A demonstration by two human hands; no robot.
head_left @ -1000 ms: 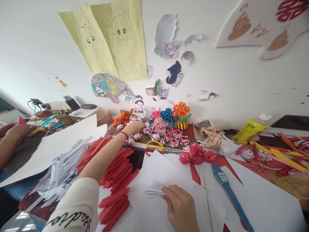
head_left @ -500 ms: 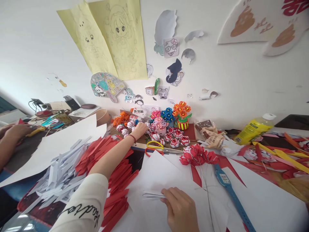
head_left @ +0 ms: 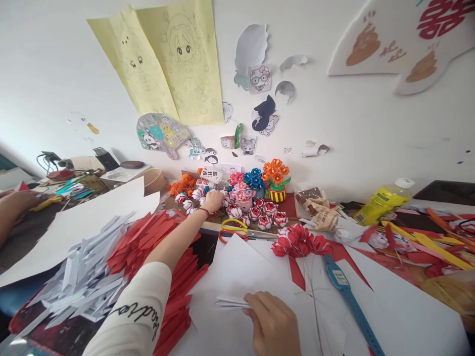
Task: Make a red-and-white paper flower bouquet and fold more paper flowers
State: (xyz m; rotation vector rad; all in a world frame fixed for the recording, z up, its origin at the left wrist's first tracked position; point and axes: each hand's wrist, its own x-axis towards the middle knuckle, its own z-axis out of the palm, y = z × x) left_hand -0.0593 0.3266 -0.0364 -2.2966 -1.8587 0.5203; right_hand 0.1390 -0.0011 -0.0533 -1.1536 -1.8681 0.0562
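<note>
My left hand (head_left: 214, 201) reaches to the back of the table, among red-and-white paper flowers (head_left: 234, 211). Its fingers look bunched together, and their tips are hidden, so what they grip cannot be made out. Low in the middle, my right hand (head_left: 273, 321) pinches folded white paper strips (head_left: 230, 302) above a large white sheet (head_left: 218, 329). Under my left forearm lies a heap of folded red paper strips (head_left: 137, 242). Beside it spreads a pile of white paper strips (head_left: 83, 274).
Scissors (head_left: 237, 228) with yellow and red handles lie before the flowers. Right of them are red flowers on wires (head_left: 299, 241), a blue watch (head_left: 343, 282) and a yellow bottle (head_left: 382, 202). Another person's hand (head_left: 17, 205) is at the far left. A wall stands behind.
My left hand has shifted slightly left and down in the picture, still among the flowers. The right hand keeps its hold on the white strips. The whole view has shifted slightly.
</note>
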